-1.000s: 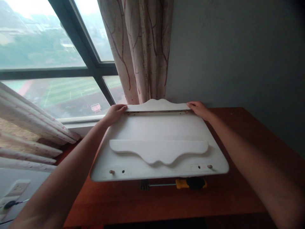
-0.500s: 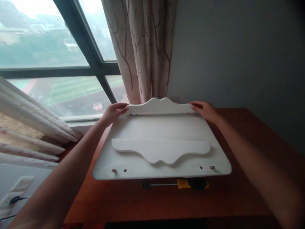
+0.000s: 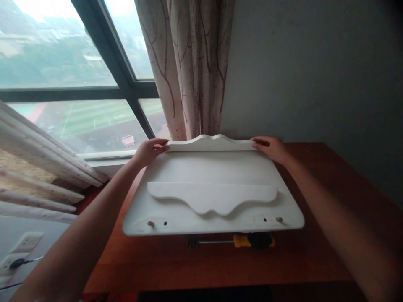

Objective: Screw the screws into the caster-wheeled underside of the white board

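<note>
My left hand [image 3: 153,149] pinches the left end of a white scalloped panel [image 3: 209,145], and my right hand [image 3: 269,146] pinches its right end. The panel stands along the far edge of a white board [image 3: 201,167], its straight lower edge down against the board and its wavy edge up. A second white scalloped panel [image 3: 214,196] lies flat on the board nearer me. Along the board's near edge are a wooden dowel [image 3: 151,224] and a dark hole at the left, and another dowel [image 3: 279,219] and hole at the right.
The board rests on a reddish-brown table [image 3: 176,270]. A yellow and black screwdriver [image 3: 253,240] and several dark screws [image 3: 192,241] lie by the board's near edge. A curtain [image 3: 197,84] hangs behind, a window [image 3: 56,54] is at left, and wall sockets [image 3: 28,241] are lower left.
Both hands have lowered the far panel slightly onto the board and its top leans farther back. The dark spots beneath its lower edge are now covered.
</note>
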`<state>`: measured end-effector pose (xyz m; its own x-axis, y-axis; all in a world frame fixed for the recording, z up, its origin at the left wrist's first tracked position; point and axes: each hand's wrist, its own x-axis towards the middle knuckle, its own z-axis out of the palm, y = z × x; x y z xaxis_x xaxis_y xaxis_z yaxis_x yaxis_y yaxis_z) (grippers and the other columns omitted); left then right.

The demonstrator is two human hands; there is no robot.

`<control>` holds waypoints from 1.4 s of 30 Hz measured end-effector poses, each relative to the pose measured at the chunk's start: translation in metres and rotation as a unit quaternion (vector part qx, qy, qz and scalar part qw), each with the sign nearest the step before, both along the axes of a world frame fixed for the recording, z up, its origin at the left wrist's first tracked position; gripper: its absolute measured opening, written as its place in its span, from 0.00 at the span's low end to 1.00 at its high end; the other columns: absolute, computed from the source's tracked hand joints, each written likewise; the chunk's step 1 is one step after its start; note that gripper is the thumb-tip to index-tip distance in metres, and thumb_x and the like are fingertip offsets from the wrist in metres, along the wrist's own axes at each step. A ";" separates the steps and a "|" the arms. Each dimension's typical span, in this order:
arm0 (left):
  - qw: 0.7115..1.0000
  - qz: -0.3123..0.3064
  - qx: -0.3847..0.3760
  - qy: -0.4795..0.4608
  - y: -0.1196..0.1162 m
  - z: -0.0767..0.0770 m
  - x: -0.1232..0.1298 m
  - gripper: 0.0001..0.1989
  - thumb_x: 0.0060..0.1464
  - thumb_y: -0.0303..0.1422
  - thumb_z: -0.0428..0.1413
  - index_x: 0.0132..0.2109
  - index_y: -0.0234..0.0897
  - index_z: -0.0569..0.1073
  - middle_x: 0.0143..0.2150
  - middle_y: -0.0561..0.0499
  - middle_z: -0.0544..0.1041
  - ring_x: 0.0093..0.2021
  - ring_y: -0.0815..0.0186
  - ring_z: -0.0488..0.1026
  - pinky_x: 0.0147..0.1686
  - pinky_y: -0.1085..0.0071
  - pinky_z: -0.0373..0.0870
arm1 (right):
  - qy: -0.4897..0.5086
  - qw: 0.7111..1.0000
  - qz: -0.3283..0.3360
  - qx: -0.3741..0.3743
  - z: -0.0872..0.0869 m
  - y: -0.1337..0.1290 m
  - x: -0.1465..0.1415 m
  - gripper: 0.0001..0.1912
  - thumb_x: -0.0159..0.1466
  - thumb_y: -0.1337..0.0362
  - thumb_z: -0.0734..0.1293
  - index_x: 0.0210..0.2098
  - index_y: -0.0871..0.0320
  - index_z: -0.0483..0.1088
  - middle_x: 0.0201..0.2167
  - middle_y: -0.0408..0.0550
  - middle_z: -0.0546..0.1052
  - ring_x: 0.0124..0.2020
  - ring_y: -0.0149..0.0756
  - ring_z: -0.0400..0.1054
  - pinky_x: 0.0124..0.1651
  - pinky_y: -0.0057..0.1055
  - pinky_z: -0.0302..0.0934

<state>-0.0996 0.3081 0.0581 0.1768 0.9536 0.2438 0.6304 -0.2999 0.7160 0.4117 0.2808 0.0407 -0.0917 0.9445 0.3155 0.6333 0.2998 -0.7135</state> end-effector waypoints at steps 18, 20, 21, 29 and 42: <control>0.996 -0.022 0.051 0.065 0.004 -0.005 -0.001 0.33 0.51 0.58 0.57 0.49 0.33 0.80 0.41 0.40 0.83 0.34 0.57 0.78 0.39 0.61 0.74 | -0.073 0.996 -0.032 0.035 -0.022 0.000 0.001 0.20 0.65 0.53 0.66 0.53 0.52 0.77 0.47 0.52 0.81 0.45 0.46 0.76 0.52 0.46 0.69; 0.995 -0.034 0.057 0.073 0.004 -0.003 0.000 0.31 0.52 0.57 0.57 0.48 0.34 0.81 0.42 0.40 0.82 0.34 0.58 0.77 0.40 0.62 0.74 | -0.095 0.994 -0.037 0.040 -0.020 -0.001 0.001 0.20 0.65 0.54 0.66 0.54 0.52 0.76 0.45 0.53 0.81 0.44 0.47 0.76 0.52 0.47 0.68; 0.994 -0.040 0.059 0.077 0.004 -0.002 0.000 0.30 0.52 0.56 0.57 0.48 0.34 0.81 0.42 0.41 0.82 0.35 0.59 0.77 0.40 0.62 0.74 | -0.107 0.993 -0.037 0.042 -0.019 -0.002 0.001 0.20 0.65 0.54 0.66 0.54 0.52 0.76 0.45 0.53 0.81 0.44 0.48 0.75 0.52 0.47 0.68; 0.991 -0.047 0.075 0.098 0.006 -0.001 0.002 0.27 0.55 0.54 0.55 0.48 0.36 0.80 0.42 0.42 0.83 0.33 0.60 0.76 0.38 0.66 0.72 | -0.185 0.981 -0.035 0.041 -0.008 -0.002 -0.001 0.19 0.66 0.55 0.65 0.53 0.48 0.77 0.45 0.51 0.81 0.45 0.49 0.75 0.52 0.46 0.67; 0.990 -0.036 0.075 0.116 0.024 -0.006 0.014 0.17 0.53 0.45 0.59 0.45 0.40 0.82 0.39 0.48 0.84 0.37 0.58 0.78 0.38 0.69 0.70 | -0.225 0.974 -0.026 0.022 0.008 0.013 0.004 0.13 0.62 0.61 0.69 0.46 0.47 0.79 0.43 0.47 0.83 0.45 0.48 0.77 0.51 0.43 0.68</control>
<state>-0.0857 0.3325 0.0524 0.3102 0.8925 0.3275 0.7456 -0.4421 0.4986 0.4161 0.2934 0.0485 -0.1822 0.9379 0.2954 0.8937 0.2832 -0.3479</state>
